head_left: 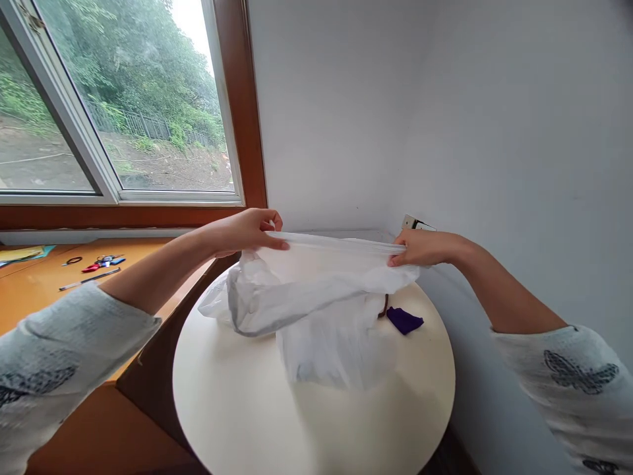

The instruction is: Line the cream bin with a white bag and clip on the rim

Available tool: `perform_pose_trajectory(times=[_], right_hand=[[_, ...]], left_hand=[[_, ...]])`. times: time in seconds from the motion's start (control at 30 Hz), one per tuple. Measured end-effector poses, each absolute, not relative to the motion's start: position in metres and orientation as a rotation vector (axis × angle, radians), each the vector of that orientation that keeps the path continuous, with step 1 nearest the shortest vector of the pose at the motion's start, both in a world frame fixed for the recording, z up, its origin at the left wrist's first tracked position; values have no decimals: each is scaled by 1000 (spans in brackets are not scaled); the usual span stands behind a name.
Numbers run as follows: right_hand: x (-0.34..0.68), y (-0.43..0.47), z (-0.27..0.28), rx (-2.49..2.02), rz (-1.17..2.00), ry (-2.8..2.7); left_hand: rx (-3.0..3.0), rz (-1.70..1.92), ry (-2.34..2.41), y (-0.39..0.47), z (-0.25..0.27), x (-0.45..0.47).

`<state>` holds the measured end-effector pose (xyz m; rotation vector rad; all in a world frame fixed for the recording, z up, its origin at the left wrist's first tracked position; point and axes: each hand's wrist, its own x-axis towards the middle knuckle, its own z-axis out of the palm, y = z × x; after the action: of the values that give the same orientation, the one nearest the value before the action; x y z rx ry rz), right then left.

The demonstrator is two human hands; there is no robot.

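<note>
A thin white plastic bag (316, 297) is stretched between my two hands above a round table. My left hand (257, 232) pinches the left end of its upper edge, thumb in front. At the right end of that edge, my right hand (420, 247) grips the film between thumb and fingers. The upper edge is pulled nearly straight, while the lower part hangs in loose folds near the tabletop. Whatever lies behind or inside the bag is hidden. Just right of the bag, a small dark purple cloth piece (404, 320) with a brown cord lies on the table.
The round cream table (222, 409) stands close to the grey wall (519, 132). To its left is an orange-brown wooden desk (30, 297) holding a pen (89, 280), a black ring (74, 260) and small red and blue items (103, 262). A wall socket (418, 223) sits behind my right hand.
</note>
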<state>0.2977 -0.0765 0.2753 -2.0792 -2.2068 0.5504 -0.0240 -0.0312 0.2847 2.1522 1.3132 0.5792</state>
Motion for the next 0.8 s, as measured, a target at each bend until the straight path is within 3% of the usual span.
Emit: perform_pose_trajectory(times=[0.23,0.43,0.6,0.8], right_hand=[[314,-66,268,-1844,551,-1865],[325,-67,263,-1561,747,-1603],[320,-66,260,-1356,1078,-1443],[315,-63,252,-1155,1303,-1306]], left_hand=[[2432,403,1647,-21,275,-33],[1917,794,1443,-16,278,-44],[1502,884,1069,-25,275,-37],[1348,953,1152,-29,266,-24]])
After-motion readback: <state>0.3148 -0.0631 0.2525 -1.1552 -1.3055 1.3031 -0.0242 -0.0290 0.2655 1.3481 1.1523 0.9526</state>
